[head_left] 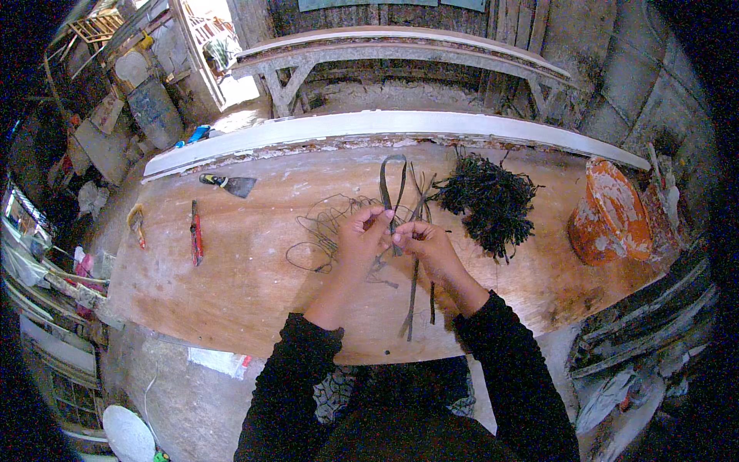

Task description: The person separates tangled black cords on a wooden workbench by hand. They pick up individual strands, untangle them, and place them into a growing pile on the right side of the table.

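Over the middle of the wooden table, my left hand (365,233) and my right hand (426,243) meet with fingertips pinched on a dark flat strip (394,171). The strip bends up into a narrow loop above my fingers. Beneath and beside my right hand lie several loose dark strips (416,296), running toward the table's near edge. A tangle of thin wire (317,229) spreads out by my left hand, partly hidden behind it. To the right of my hands sits a heap of dark, knotted strips (493,202).
On the table (254,308) lie a scraper (231,184), red-handled pliers (196,235) and a brush (137,223) at left. An orange plaster-smeared bucket (610,215) stands at right. A long white board (385,123) lines the far edge, with a bench (408,48) beyond.
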Available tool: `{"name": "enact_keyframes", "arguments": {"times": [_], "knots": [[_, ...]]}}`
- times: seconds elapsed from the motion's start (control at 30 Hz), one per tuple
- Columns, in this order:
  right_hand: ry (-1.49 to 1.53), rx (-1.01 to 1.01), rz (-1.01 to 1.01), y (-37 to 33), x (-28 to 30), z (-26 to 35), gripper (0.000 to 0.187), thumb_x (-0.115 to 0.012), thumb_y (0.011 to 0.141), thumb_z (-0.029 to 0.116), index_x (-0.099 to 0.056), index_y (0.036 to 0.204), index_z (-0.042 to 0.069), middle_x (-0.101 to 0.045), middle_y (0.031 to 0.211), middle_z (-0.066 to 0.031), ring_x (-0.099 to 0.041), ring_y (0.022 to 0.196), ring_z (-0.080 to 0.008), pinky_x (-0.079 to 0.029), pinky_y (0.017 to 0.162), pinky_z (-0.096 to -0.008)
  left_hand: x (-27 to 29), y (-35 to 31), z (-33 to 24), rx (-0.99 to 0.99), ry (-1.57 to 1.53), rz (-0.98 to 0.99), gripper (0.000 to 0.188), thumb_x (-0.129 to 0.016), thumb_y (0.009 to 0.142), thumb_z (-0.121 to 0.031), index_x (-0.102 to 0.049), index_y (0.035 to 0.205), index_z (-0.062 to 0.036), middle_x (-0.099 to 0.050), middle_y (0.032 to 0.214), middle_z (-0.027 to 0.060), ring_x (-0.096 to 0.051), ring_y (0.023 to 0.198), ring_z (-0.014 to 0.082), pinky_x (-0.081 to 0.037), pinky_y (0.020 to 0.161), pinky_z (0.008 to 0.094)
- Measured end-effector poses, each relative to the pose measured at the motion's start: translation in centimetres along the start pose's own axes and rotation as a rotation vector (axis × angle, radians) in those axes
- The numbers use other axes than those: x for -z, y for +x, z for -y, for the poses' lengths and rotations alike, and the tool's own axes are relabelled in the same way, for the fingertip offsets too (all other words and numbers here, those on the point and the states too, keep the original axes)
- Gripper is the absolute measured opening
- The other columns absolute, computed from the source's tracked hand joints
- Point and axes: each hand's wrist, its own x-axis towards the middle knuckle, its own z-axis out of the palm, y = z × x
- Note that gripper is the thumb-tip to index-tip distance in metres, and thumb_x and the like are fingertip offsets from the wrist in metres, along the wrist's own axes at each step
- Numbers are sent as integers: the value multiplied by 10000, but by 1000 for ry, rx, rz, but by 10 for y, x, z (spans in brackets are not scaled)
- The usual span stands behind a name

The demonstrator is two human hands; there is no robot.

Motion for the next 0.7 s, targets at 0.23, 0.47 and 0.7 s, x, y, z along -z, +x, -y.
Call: {"name": "enact_keyframes", "arguments": {"times": [0.23, 0.47, 0.7], "knots": [[41, 42, -27, -1, 1, 4, 103, -606, 714, 122, -558, 744, 36, -580, 721, -25, -525, 665, -98, -405, 618, -217, -1, -2, -5, -17, 40, 95, 179, -569, 758, -183, -572, 825, -17, -542, 606, 11, -476, 444, 72, -392, 383, 187], [-20, 78, -68, 4, 8, 0, 54, -566, 727, 58, -533, 769, 47, -563, 727, -12, -520, 648, -89, -409, 611, -206, 3, 0, 6, 102, -5, 223, 195, -573, 751, -182, -564, 831, -4, -554, 671, 14, -505, 557, 67, -439, 457, 187], [-51, 141, -77, 8, 12, -8, 87, -608, 691, 49, -532, 733, 41, -562, 677, -13, -511, 616, -79, -409, 551, -195, 3, 1, 3, 193, -84, 257, 171, -549, 766, -183, -571, 804, -18, -530, 632, -4, -473, 529, 55, -425, 448, 180]]}}
